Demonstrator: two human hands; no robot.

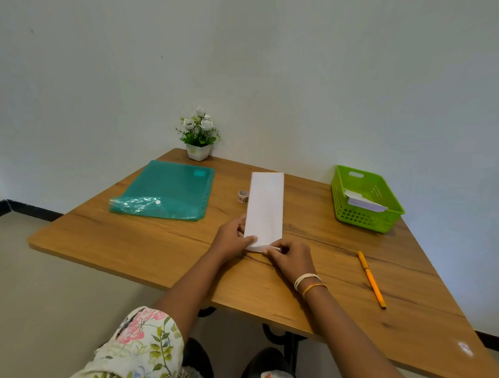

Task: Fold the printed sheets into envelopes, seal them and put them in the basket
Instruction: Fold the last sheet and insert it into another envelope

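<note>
**A:** Status, head view?

**B:** Folded sheet (265, 206) lies lengthwise mid-table (154, 250), long and narrow. My left hand (232, 237) holds its near-left corner — thumb on top, fingers curled at the edge. My right hand (289, 255) pinches the near end, lifted slightly off the wood.

**A:** Basket?

**B:** Green basket (365, 219) at far right, well apart from the sheet — white folded paper (365, 202) inside. Tape roll (243, 196) just left of the sheet. Teal folder (168, 191) far left, orange pen (371, 278) near right, flower pot (198, 151) at the wall.
</note>
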